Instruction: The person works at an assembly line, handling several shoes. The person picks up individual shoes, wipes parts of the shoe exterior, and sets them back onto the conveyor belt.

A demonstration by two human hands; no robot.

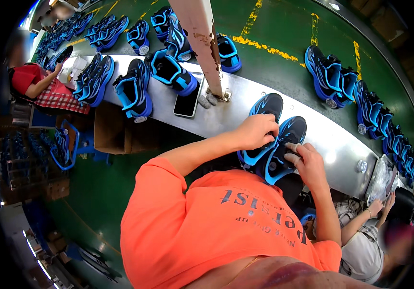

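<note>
Two black-and-blue sneakers stand side by side on the metal bench right in front of me, toes pointing away: a left sneaker (268, 105) and a right sneaker (293, 131). My left hand (257, 132) is closed over the lacing of the left sneaker, its fingertips partly hidden between the pair. At the opening of the right sneaker, my right hand (308, 163) pinches near the tongue and laces with thumb and fingers. Pale wraps cover some of its fingertips. Whether either hand grips a lace is too small to tell.
The narrow metal bench (334, 144) carries more sneakers (137, 91), a phone (186, 105) and small grey lumps (207, 100) beside a rusty post (202, 43). Beyond stand rows of sneakers (330, 79). Co-workers sit left (38, 84) and right (363, 241); a cardboard box (113, 130) is below.
</note>
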